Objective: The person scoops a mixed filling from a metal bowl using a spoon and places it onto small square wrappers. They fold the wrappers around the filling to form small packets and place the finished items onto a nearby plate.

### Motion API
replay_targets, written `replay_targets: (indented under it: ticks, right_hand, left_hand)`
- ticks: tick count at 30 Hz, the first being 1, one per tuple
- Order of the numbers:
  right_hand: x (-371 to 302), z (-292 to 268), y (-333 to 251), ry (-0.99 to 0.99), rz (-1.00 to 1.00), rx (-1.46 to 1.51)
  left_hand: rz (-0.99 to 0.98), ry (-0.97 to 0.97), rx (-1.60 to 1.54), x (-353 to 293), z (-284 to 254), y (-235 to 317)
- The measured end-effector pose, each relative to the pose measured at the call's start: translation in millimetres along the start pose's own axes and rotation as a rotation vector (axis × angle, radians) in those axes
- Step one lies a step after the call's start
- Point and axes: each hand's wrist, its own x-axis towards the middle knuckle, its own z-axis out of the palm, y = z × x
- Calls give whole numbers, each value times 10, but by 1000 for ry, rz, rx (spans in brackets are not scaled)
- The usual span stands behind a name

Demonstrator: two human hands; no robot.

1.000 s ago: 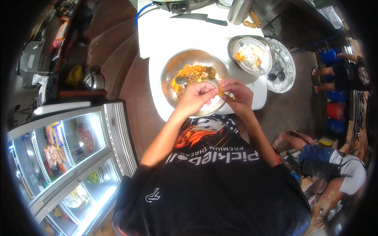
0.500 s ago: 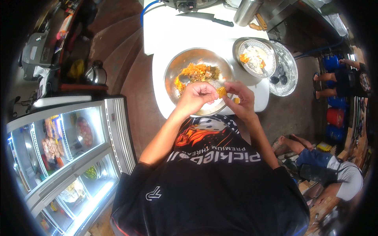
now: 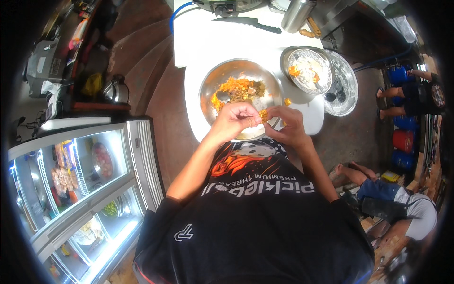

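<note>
Above the near side of a large metal bowl (image 3: pixel 206 85), my hands meet around a small yellow-wrapped cube (image 3: pixel 263 115). My left hand (image 3: pixel 235 121) pinches one side of it between thumb and fingertips. On the other side, my right hand (image 3: pixel 288 125) grips it with thumb and forefinger. Orange shreds (image 3: pixel 235 84), brown chopped bits and a white heap lie in the bowl, with a dark spoon-like shape (image 3: pixel 222 96) among them. A small yellow piece (image 3: pixel 287 102) rests on the white table, just beyond my right hand.
Right of the bowl, a patterned plate (image 3: pixel 326 64) holds white and orange scraps. A knife (image 3: pixel 248 22) and a metal cylinder (image 3: pixel 297 15) lie at the table's far side. A lit glass-door fridge (image 3: pixel 82 175) stands at left. Other people (image 3: pixel 418 210) are at far right.
The yellow-wrapped cube looks smaller and more crumpled between my fingers, and my right hand's fingers have curled in closer. A yellow piece now shows beyond my right hand.
</note>
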Motion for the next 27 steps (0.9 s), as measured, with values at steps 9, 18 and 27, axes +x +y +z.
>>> replay_targets:
  ticks: [9, 18, 27]
  right_hand:
    - [36, -50, -82, -118, 22, -8]
    - [-65, -99, 62, -249, 160, 198]
    - [-64, 52, 51, 10, -131, -84]
  left_hand:
    - [-87, -59, 26, -15, -26, 34]
    - [-105, -114, 4, -47, -46, 53]
    - [-97, -116, -137, -81, -109, 15]
